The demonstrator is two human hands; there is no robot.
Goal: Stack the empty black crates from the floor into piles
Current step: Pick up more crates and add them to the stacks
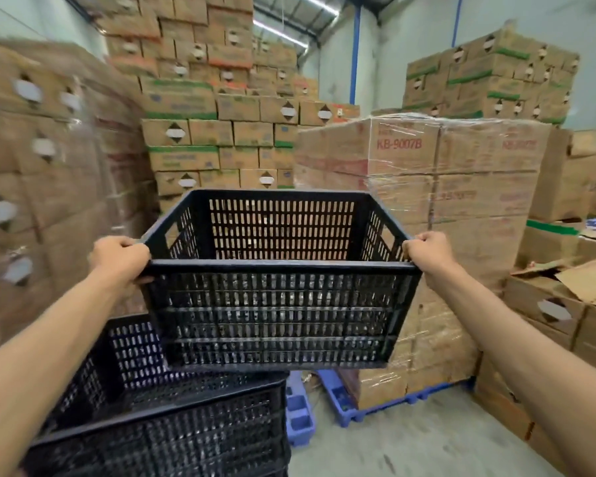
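Note:
An empty black slatted crate (pixel 276 315) hangs in the air in front of me, upright and level. My left hand (pixel 119 258) grips its left rim and my right hand (pixel 429 251) grips its right rim. Below it and to the left stands another empty black crate (pixel 159 428), the top of a pile whose lower part is cut off by the frame's bottom edge. The held crate's bottom overlaps that crate's far right corner in view; whether they touch I cannot tell.
A shrink-wrapped pallet of cardboard boxes (pixel 444 208) on a blue pallet (pixel 344 407) stands just behind the held crate. Tall stacks of cartons (pixel 203 108) fill the left and back. Open, loose boxes (pixel 565 304) line the right. Bare grey floor (pixel 410 449) lies at lower right.

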